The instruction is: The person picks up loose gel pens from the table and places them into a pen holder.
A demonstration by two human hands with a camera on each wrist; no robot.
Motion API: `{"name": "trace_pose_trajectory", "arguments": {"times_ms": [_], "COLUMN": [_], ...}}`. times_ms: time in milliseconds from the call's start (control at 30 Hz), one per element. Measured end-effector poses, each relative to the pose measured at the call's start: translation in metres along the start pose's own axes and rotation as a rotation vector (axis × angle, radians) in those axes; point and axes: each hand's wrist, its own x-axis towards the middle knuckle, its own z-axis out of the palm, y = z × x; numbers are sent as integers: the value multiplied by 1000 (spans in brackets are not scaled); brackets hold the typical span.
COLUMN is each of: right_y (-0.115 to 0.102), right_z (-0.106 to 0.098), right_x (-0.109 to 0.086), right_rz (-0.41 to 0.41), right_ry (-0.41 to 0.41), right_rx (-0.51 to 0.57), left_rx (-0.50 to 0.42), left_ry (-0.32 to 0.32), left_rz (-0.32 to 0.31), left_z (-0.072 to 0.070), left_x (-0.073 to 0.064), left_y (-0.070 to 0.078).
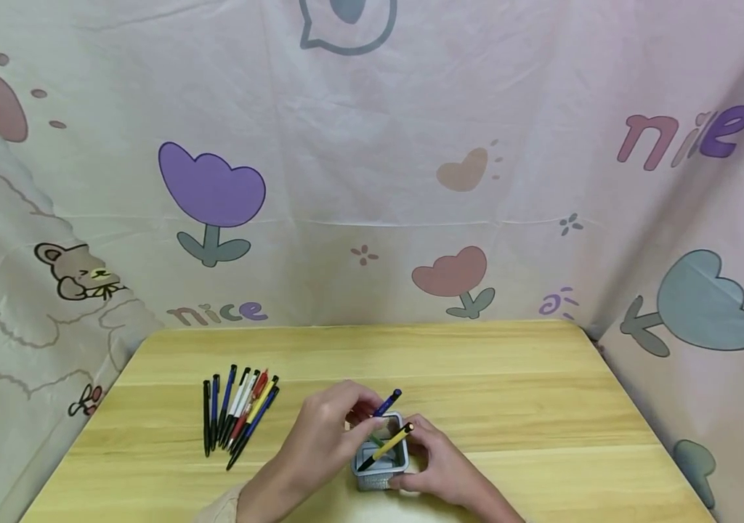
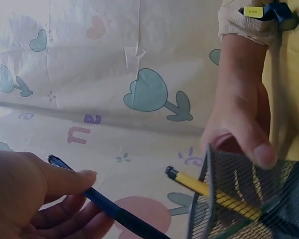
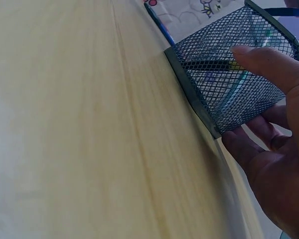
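My left hand (image 1: 322,439) pinches a blue pen (image 2: 102,203) between thumb and fingers, slanted, its black clicker end up, over the left side of a grey mesh pen holder (image 1: 378,481). Its lower end is out of sight. My right hand (image 1: 442,465) grips the holder from the right, thumb on the near side and fingers behind in the head view. A yellow pen (image 1: 390,446) leans inside the holder, its black clicker end rising above the rim. Something thin and green (image 1: 375,440) is also inside. Through the mesh, the right wrist view shows the holder standing on the table.
A group of pens (image 1: 241,410) lies side by side on the left of the wooden table (image 1: 509,392), in black, blue, white, red and yellow. Behind the table hangs a printed cloth (image 1: 346,181), which also covers both sides.
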Motion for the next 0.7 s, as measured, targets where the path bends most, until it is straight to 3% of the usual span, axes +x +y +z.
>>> {"name": "trace_pose_trajectory", "arguments": {"times_ms": [333, 700], "right_y": [-4, -4], "right_z": [1, 0], "right_x": [-1, -2], "right_rz": [26, 17], "right_ry": [-1, -6], "right_rx": [-16, -19], "left_rx": [-94, -134], "left_ry": [-21, -115], "left_rz": [11, -64], "left_z": [17, 31], "left_x": [-8, -18], "left_y": [-8, -21]}}
